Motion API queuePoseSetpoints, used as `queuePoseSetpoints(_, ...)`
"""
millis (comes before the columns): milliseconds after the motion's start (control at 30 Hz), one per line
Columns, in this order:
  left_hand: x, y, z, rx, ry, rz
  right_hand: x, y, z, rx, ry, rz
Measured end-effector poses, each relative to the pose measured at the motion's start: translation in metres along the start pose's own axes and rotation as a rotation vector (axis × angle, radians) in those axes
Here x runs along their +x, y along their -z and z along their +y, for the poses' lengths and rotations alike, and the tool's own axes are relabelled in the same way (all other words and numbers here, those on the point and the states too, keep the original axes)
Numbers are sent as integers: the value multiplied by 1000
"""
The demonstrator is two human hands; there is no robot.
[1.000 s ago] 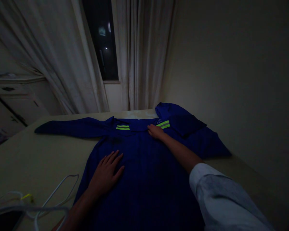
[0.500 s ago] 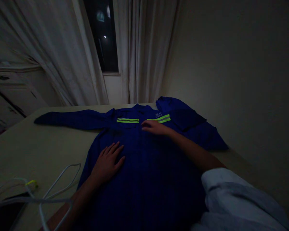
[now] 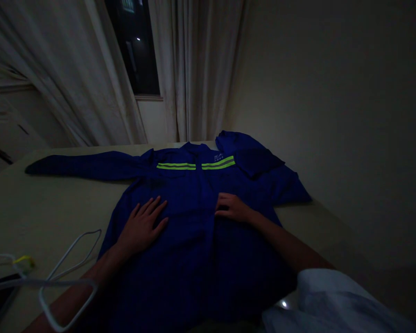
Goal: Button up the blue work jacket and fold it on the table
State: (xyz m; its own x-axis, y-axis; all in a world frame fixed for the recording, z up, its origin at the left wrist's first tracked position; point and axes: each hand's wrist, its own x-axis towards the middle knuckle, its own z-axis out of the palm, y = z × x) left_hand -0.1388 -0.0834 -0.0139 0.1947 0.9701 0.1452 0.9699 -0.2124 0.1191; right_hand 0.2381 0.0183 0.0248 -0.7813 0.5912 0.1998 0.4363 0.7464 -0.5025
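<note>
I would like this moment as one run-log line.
left hand: spread on blue garment; right hand: curled at garment front; white cable: left of garment

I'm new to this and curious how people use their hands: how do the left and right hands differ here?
The left hand lies flat with its fingers spread, while the right hand has its fingers curled. The left hand is toward one side of the blue jacket; the right hand is nearer its front seam, though whether it grips cloth is unclear. Both are bare.

Wears a loose, pale grey-white cloth sleeve [image 3: 329,283] with darker grey patches, leaving the right forearm [image 3: 287,242] bare.
</note>
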Motion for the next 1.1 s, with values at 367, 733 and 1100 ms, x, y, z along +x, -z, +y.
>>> queuePoseSetpoints(367,65,44,26,189,-61,-119,132,15,23,-219,-403,232)
queuePoseSetpoints(733,185,8,54,82,-79,100,220,-22,70,-358,-614,342)
queuePoseSetpoints(1100,261,-36,20,0,-51,39,228,-29,95,-256,-645,393)
